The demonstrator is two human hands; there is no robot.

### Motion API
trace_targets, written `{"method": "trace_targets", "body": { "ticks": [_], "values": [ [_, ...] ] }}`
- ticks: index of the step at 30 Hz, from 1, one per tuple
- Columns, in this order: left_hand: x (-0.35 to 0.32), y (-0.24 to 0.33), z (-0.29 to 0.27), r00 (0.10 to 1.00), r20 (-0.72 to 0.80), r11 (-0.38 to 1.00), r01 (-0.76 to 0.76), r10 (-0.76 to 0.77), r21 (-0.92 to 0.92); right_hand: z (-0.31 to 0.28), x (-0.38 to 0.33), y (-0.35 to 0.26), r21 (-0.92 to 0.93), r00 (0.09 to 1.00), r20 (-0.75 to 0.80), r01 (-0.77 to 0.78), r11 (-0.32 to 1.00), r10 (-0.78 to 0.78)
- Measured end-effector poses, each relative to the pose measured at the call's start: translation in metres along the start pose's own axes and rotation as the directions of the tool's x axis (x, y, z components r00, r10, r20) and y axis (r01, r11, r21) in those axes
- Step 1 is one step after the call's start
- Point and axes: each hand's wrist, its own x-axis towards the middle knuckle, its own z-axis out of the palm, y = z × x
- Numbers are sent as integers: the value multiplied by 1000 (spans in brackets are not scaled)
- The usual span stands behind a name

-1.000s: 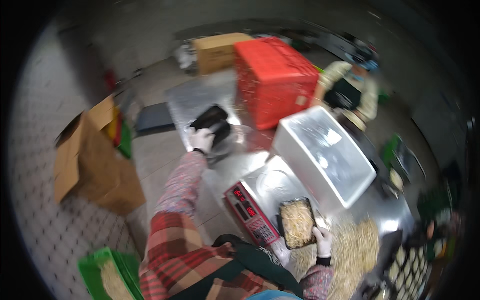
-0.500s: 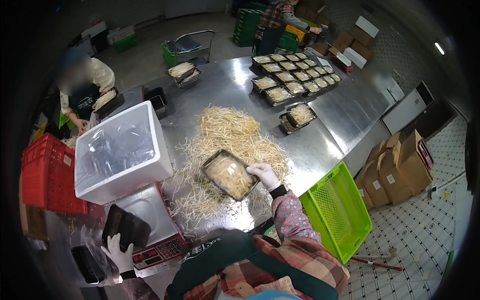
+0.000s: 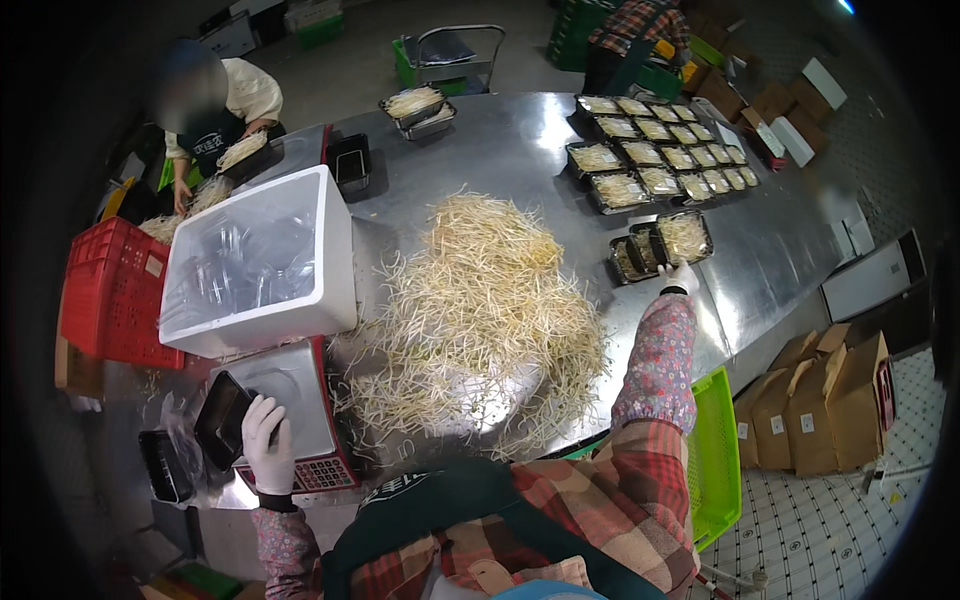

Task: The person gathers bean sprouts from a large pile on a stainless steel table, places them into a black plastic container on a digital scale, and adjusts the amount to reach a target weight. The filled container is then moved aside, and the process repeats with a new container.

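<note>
In a white glove, my left hand (image 3: 268,445) grips the edge of an empty black plastic tray (image 3: 218,425), tilted beside the scale (image 3: 300,400). My right hand (image 3: 682,278), gloved too, is stretched far to the right and holds the near edge of a filled tray of bean sprouts (image 3: 685,237). That tray sits against other black trays (image 3: 632,258); whether it rests on them I cannot tell. A large loose heap of bean sprouts (image 3: 500,290) lies on the metal table (image 3: 400,170) between my arms.
Rows of filled trays (image 3: 660,155) stand at the back right. On the left are a white foam box (image 3: 340,250) with clear film and a red crate (image 3: 115,290). A green crate (image 3: 715,460) and cardboard boxes (image 3: 820,410) are at right. Two co-workers (image 3: 215,110) are beyond the table.
My right hand has carried the filled tray from above the sprout heap to the trays at the far right. My left hand stays by the scale with the empty tray. The view has shifted.
</note>
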Motion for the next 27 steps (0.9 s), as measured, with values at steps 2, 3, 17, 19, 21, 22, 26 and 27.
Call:
{"method": "trace_targets", "body": {
  "ticks": [2, 3, 17, 19, 21, 22, 26, 27],
  "values": [
    [-5, 8, 9, 1000, 20, 1000, 10, -10, -21, -3, 4, 7, 108, 996, 82, -37, 993, 28],
    [-12, 7, 13, 999, 27, 999, 44, -44, -3, -6, -4, 13, 69, 985, 175, -4, 998, -8],
    [4, 59, 71, 989, 149, 975, 43, -10, -217, 178, -270, 103, -236, 239, 968, 970, -49, 71],
    [-1, 56, 74, 988, 147, 976, 66, -36, -206, 213, -264, 124, -234, 238, 935, 971, -45, 264],
    [-9, 55, 74, 984, 162, 975, 111, -80, -191, 240, -266, 134, -292, 217, 759, 956, 22, 614],
    [-14, 55, 73, 979, 164, 974, 150, -122, -169, 241, -282, 142, -194, 205, 759, 977, -86, 618],
    [-34, 49, 79, 964, 176, 955, 230, -197, -189, 195, -322, 145, 58, 97, 887, 946, -318, 451],
    [-33, 48, 81, 963, 190, 948, 232, -192, -216, 190, -323, 147, 56, 85, 899, 951, -303, 431]
  ]
}}
